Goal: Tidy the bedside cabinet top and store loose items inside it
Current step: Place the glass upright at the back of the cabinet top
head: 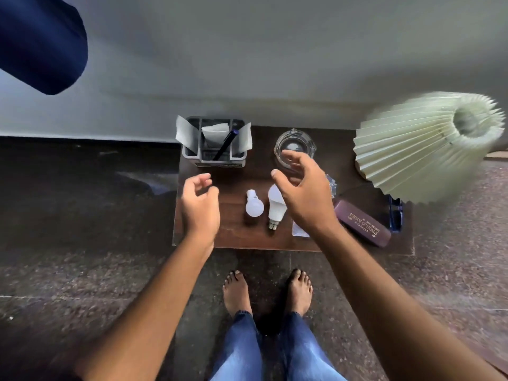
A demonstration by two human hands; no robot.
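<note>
The dark wooden cabinet top [233,235] lies below me. Two white light bulbs rest on it: a small bulb [254,206] and a larger bulb [275,213], side by side. A glass ashtray [294,145] sits behind them. My right hand [305,192] hovers open above the larger bulb and the ashtray's front edge, holding nothing. My left hand [200,200] hangs over the top's left part, fingers curled loosely and apart, empty. A maroon spectacle case [362,226] lies at the right, with a small white paper [299,229] partly hidden under my right wrist.
A grey desk organiser [213,149] with papers and a dark pen stands at the back left. A pleated cream lampshade [428,145] overhangs the right side, blue glasses [395,215] below it. A small glass piece [331,185] peeks past my right hand. My bare feet [266,290] stand before the cabinet.
</note>
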